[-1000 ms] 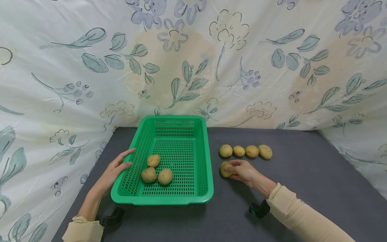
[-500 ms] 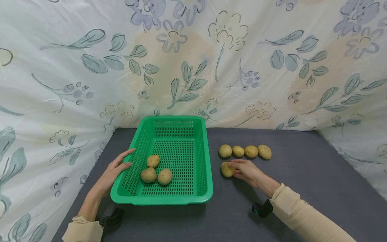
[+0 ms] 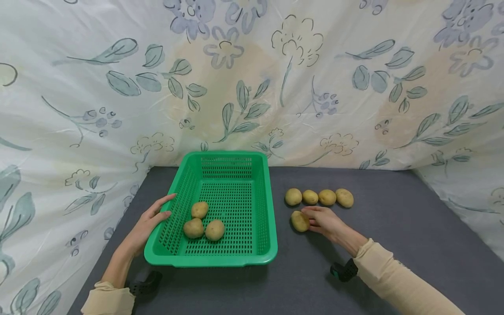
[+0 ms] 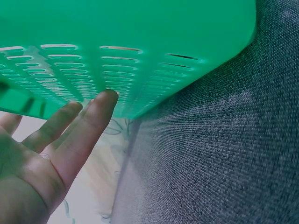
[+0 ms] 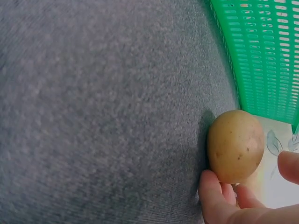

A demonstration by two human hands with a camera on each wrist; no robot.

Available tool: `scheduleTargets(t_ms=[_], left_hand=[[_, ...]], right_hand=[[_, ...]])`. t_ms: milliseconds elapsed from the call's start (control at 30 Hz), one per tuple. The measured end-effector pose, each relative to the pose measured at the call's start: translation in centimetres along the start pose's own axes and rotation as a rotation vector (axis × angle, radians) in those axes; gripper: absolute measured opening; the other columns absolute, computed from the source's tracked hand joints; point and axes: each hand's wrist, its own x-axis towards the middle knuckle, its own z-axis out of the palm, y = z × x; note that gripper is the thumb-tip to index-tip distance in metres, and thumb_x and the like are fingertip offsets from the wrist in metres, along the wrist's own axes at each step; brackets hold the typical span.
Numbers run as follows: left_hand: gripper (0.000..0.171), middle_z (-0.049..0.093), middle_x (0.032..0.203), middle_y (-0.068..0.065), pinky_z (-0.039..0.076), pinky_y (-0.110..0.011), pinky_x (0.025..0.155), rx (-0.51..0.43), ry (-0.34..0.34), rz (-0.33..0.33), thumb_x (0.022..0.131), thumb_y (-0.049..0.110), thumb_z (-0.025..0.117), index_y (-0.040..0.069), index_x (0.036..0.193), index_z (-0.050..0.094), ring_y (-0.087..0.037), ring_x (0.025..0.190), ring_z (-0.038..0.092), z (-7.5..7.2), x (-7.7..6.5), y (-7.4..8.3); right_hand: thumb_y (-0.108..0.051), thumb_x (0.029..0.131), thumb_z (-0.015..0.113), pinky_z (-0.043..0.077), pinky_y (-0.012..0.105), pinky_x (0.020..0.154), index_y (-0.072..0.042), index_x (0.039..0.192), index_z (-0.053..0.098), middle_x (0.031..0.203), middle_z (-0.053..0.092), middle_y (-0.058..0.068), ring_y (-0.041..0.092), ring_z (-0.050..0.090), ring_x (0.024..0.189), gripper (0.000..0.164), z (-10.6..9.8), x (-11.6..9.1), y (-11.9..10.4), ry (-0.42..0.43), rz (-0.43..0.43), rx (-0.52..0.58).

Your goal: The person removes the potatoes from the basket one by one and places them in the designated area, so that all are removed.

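A green plastic basket (image 3: 211, 261) stands on the dark cloth, with three potatoes (image 3: 215, 230) inside. My left hand (image 3: 145, 225) rests at the basket's left rim; in the left wrist view its fingers (image 4: 88, 135) lie fairly straight by the slotted outer wall. Right of the basket, a single potato (image 3: 300, 221) lies on the cloth. My right hand (image 3: 328, 225) touches that potato's right side with its fingertips. In the right wrist view, the thumb (image 5: 288, 166) stands apart from the potato (image 5: 235, 146).
Behind my right hand, several potatoes (image 3: 327, 197) lie in a row on the dark cloth (image 3: 393, 227). A flowered white sheet (image 3: 252, 87) hangs along the back and sides. Dark bands (image 3: 344, 270) are worn at both wrists.
The single potato has shifted a little to the right along with my right hand, and more of its surface is uncovered. My left hand and the basket look unmoved.
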Motion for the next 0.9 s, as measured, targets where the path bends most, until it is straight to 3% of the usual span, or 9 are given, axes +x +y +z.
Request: scheduleTargets(t_ms=[267, 500, 633, 800, 900], left_hand=[[0.053, -0.002, 0.156, -0.019, 0.016, -0.07, 0.099, -0.003, 0.004, -0.004, 0.104, 0.022, 0.041, 0.006, 0.151, 0.023, -0.048, 0.138, -0.004, 0.0, -0.1, -0.1], [0.053, -0.003, 0.156, -0.019, 0.017, -0.07, 0.099, -0.016, -0.002, -0.006, 0.104, 0.023, 0.041, 0.006, 0.151, 0.023, -0.047, 0.138, -0.006, 0.0, -0.1, 0.0], [0.053, -0.003, 0.156, -0.019, 0.018, -0.069, 0.099, -0.016, -0.004, 0.003, 0.104, 0.023, 0.04, 0.006, 0.151, 0.023, -0.047, 0.138, -0.005, 0.0, 0.0, 0.0], [0.053, -0.003, 0.156, -0.02, 0.022, -0.069, 0.098, -0.013, -0.003, 0.007, 0.104, 0.022, 0.04, 0.006, 0.151, 0.023, -0.048, 0.138, -0.002, 0.0, 0.0, -0.1], [0.053, -0.003, 0.156, -0.019, 0.018, -0.07, 0.099, -0.015, -0.003, 0.004, 0.104, 0.023, 0.04, 0.006, 0.151, 0.023, -0.047, 0.138, -0.005, 0.0, 0.0, -0.1]], right_hand=[[-0.021, 0.102, 0.046, 0.044, 0.039, 0.087, 0.008, 0.135, 0.042, 0.112, 0.05, 0.008, 0.018, 0.05, 0.094, 0.044, -0.1, 0.0, -0.1, 0.011, -0.01, -0.006], [-0.026, 0.102, 0.047, 0.045, 0.044, 0.09, 0.007, 0.142, 0.033, 0.131, 0.04, 0.026, 0.028, 0.048, 0.102, 0.053, -0.9, -0.2, -0.8, 0.033, -0.005, -0.028], [-0.029, 0.103, 0.044, 0.046, 0.044, 0.091, 0.006, 0.145, 0.027, 0.136, 0.039, 0.028, 0.036, 0.048, 0.11, 0.057, -1.5, -0.4, -2.1, 0.039, 0.004, -0.06], [-0.034, 0.103, 0.043, 0.044, 0.046, 0.096, 0.004, 0.146, 0.026, 0.133, 0.042, 0.025, 0.037, 0.049, 0.113, 0.06, -2.1, -0.4, -4.7, 0.026, -0.019, -0.084], [-0.037, 0.102, 0.044, 0.041, 0.046, 0.098, 0.002, 0.147, 0.027, 0.136, 0.04, 0.025, 0.038, 0.045, 0.12, 0.061, -2.2, -0.4, -6.2, 0.001, -0.052, -0.082]])
